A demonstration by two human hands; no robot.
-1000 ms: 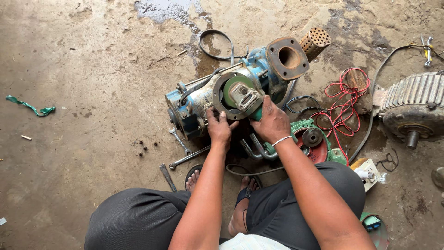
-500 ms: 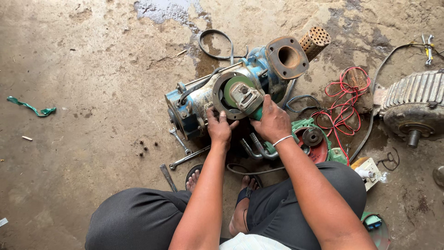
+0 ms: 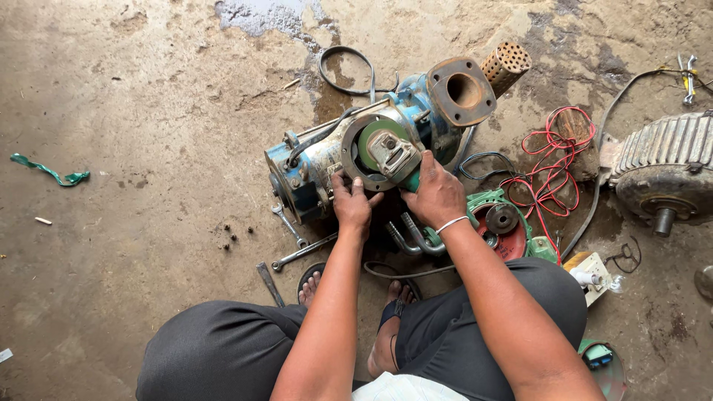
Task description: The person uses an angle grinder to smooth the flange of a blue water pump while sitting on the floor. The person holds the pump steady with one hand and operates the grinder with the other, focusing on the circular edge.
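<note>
A blue, worn water pump (image 3: 312, 167) lies on its side on the concrete floor. Its round open face holds a green disc with a grey metal bracket (image 3: 391, 152) across it. My left hand (image 3: 353, 204) rests with its fingers spread on the lower rim of that round face. Just to the right, my right hand (image 3: 438, 194) is closed around a green-handled tool (image 3: 411, 181) whose tip is at the bracket. A rusty square flange (image 3: 462, 90) sits on the pump's far end.
Spanners (image 3: 301, 252) and a chisel (image 3: 269, 283) lie by my knees. Nearby are a green cover (image 3: 512, 202), red wires (image 3: 553, 160), a black rubber ring (image 3: 345, 70), a perforated strainer (image 3: 506, 65) and a grey motor (image 3: 665, 167).
</note>
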